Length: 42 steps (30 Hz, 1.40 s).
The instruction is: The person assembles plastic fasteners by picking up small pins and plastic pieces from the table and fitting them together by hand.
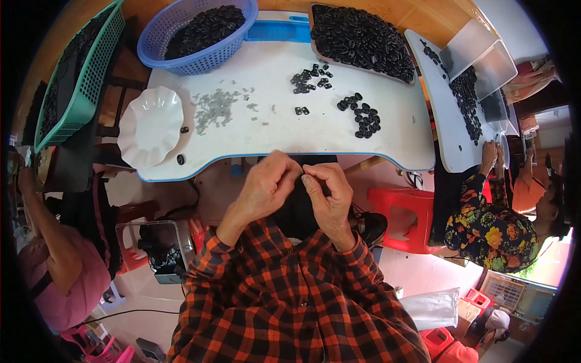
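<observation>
My left hand (269, 184) and my right hand (330, 196) meet in front of the table's near edge, above my lap. Both are closed in a fingertip pinch, nearly touching; a small dark bit shows between them, too small to name. Just beyond, on the white table (290, 136), lie black oval pieces (367, 124) on the right and small black two-holed pieces (311, 78) farther back. Two more black pieces (301, 111) lie nearer. A scatter of small clear pieces (216, 107) spreads at the left.
A white scalloped plate (151, 124) sits at the table's left end. Behind stand a purple basket (203, 62) and a shallow tray (363, 71), both full of black pieces. A green basket (82, 100) is at far left. Co-workers sit on both sides; a red stool (402, 227) stands right.
</observation>
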Motion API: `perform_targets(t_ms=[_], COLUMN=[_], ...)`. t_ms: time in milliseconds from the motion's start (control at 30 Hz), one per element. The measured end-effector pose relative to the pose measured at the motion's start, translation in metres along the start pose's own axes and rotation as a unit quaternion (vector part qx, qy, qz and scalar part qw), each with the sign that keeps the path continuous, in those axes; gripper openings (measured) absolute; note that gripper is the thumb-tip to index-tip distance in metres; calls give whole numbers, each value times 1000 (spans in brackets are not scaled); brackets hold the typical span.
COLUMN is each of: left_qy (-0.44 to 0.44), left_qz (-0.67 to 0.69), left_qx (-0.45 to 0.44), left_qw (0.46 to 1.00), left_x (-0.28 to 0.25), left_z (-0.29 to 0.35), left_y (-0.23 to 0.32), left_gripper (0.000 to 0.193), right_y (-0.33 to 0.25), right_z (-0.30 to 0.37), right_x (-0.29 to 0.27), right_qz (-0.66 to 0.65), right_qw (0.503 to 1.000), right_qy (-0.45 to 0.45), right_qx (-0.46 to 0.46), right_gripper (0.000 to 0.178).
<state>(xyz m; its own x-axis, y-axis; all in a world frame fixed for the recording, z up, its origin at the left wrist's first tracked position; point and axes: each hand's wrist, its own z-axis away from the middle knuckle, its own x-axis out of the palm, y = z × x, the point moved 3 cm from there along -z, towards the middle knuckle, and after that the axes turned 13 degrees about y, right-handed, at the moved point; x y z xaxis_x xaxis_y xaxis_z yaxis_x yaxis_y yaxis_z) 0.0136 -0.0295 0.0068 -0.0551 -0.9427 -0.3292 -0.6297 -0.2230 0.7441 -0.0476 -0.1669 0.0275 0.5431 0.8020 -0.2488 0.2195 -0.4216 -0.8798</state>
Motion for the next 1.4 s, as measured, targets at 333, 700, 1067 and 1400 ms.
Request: perform_targets(t_ms=[333,700,1067,1400], left_qy=[-85,17,15,-5], left_qz=[507,495,466,456], left_qx=[-479,-385,-419,-439], left_qw=[712,779,779,774], left_x=[39,50,47,45], left_z=[35,40,37,41], left_y=[-15,-17,-16,-21], left_gripper=[13,7,12,14], right_y=[18,29,26,83], right_z=[7,13,-30,-139], right_x=[-6,0,-13,-13], right_qz=[-48,-214,19,424], right_qw=[998,946,992,894], right_qy=[-1,42,57,34], right_qx=[45,239,114,-141], right_gripper=[6,7,6,39])
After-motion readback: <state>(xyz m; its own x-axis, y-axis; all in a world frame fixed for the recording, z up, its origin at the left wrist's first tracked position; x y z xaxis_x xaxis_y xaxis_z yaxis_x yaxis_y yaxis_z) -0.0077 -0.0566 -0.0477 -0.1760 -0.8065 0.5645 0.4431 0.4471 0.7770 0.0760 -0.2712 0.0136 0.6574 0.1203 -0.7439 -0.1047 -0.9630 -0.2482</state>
